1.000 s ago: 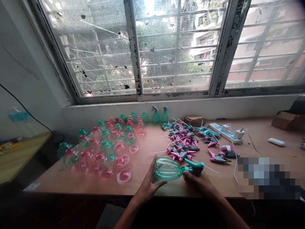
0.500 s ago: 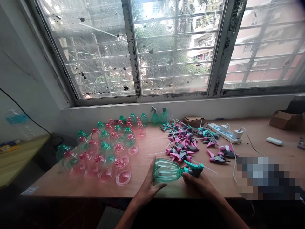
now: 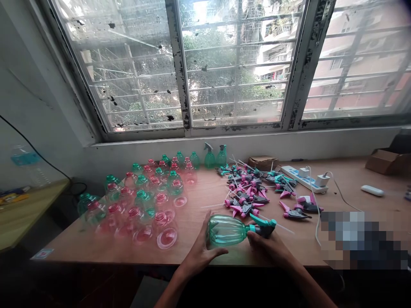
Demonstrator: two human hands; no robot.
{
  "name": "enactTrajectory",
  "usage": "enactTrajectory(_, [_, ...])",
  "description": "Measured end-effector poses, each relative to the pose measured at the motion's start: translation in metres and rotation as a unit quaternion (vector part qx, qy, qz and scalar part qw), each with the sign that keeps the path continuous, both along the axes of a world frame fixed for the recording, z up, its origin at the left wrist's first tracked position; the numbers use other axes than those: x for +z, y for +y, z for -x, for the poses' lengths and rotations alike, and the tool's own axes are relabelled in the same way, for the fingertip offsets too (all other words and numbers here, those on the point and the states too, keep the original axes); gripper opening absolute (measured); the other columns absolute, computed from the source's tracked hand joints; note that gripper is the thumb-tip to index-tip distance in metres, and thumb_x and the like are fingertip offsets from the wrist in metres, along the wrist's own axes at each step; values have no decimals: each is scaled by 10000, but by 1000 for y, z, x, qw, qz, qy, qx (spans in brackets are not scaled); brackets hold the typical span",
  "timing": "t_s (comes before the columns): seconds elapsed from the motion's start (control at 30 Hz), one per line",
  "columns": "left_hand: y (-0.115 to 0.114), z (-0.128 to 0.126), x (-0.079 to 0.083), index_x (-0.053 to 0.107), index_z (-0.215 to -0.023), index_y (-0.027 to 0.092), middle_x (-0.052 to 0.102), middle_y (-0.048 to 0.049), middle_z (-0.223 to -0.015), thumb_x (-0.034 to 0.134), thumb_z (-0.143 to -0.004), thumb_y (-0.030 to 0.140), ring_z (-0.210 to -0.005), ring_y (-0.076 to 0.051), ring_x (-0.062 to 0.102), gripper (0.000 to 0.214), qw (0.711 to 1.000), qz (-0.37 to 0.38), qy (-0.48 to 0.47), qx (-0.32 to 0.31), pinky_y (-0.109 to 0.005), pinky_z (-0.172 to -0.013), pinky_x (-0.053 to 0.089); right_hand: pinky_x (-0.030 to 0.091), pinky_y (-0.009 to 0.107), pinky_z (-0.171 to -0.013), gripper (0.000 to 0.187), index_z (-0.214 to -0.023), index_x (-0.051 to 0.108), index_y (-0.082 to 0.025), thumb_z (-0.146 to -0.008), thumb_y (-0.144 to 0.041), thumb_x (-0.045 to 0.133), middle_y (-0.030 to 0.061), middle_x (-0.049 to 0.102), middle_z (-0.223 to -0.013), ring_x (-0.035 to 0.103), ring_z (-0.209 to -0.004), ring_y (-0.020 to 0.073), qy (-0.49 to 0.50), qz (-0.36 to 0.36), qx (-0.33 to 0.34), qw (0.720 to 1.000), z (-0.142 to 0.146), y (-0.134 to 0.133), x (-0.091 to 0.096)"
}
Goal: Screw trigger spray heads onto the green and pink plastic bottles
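Near: 1 L hand (image 3: 201,250), 1 R hand (image 3: 267,244), 1 grn spray btl (image 3: 227,230). Far: 2 grn btls w/ heads on (image 3: 209,159). Left: approx. 10 headless grn btls (image 3: 193,161), approx. 17 headless pink btls (image 3: 190,173); overlap, so counts rough. Right: pile of spray heads (image 3: 247,190), too tangled to count. Farther right: 2 pink/gry heads apart (image 3: 298,213), 1 pwr strip (image 3: 290,173), 2 wht chgrs (image 3: 322,180), 1 wht gadget (image 3: 372,191), 1 cardbd box (image 3: 387,162).

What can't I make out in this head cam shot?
- Head view: most right hand fingers, hidden behind the hand itself and the spray head.
- Head view: underside of the green bottle's base, turned toward the left hand, which covers it.
- Head view: whatever is under the pixelated patch, lower right.
- Head view: lower parts of the rear pink bottles, behind nearer bottles.
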State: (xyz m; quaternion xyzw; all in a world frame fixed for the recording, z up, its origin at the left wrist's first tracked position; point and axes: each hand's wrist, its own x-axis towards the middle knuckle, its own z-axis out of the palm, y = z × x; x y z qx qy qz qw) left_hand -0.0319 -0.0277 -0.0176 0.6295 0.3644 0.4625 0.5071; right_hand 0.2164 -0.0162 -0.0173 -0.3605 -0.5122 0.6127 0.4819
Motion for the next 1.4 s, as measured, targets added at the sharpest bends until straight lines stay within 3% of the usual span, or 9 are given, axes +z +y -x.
enactTrajectory(0.17, [0, 2, 2, 178, -1554, 275, 259, -113, -1611, 833, -723, 381, -1490, -361, 204, 1064, 1000, 0, 13, 10, -511, -1220, 161, 445, 303, -574, 344, -825, 620, -218, -721, -485, 811, -38, 617, -624, 548, -560, 166, -10, 7, -1, 1000, 1, -2, 1])
enactTrajectory(0.3, [1, 2, -1, 93, -1559, 324, 243, -97, -1621, 837, -729, 310, -1481, -341, 246, 1114, 1000, -6, 6, -12, -510, -1215, 177, 418, 288, -566, 375, -677, 597, -197, -789, -527, 737, -35, 566, -574, 513, -548, 148, -7, -10, 13, 1000, 1, -3, 2])
enactTrajectory(0.47, [-1, 3, 1, -3, -1559, 331, 312, -100, -1597, 770, -808, 304, -1452, -322, 329, 1078, 999, 10, -1, -42, -513, -1213, 180, 414, 289, -575, 383, -672, 599, -190, -782, -528, 744, -27, 560, -591, 511, -559, 150, -9, -22, 19, 1000, 1, -2, 3])
enactTrajectory(0.7, [0, 2, 2, 102, -1560, 302, 364, -103, -1571, 774, -800, 291, -1450, -327, 333, 1015, 999, 7, -7, -47, -498, -1207, 229, 385, 289, -552, 387, -691, 586, -206, -757, -549, 753, -40, 542, -562, 481, -540, 150, -23, -14, 16, 1000, 0, 1, -1])
enactTrajectory(0.9, [0, 3, -2, 4, -1561, 312, 365, -119, -1567, 811, -761, 312, -1440, -332, 348, 1136, 999, 20, 2, -33, -531, -1205, 205, 384, 288, -551, 373, -745, 597, -206, -751, -540, 764, -44, 547, -573, 482, -546, 148, -18, -15, 17, 1000, 0, 1, -3])
enactTrajectory(1.13, [-3, 0, 9, 29, -1556, 351, 321, -97, -1594, 809, -767, 323, -1436, -332, 351, 1110, 1000, 17, 2, -24, -527, -1202, 215, 406, 284, -541, 381, -773, 600, -208, -715, -528, 798, -43, 555, -584, 491, -540, 145, -3, -1, 0, 1000, 1, 0, -1])
enactTrajectory(1.4, [-2, 4, 2, -18, -1554, 347, 334, -100, -1590, 758, -819, 369, -1427, -318, 376, 1069, 998, 21, -32, -54, -517, -1200, 222, 408, 291, -538, 379, -745, 598, -213, -695, -523, 811, -44, 554, -593, 486, -542, 149, 1, -1, 6, 1000, 2, 0, -1])
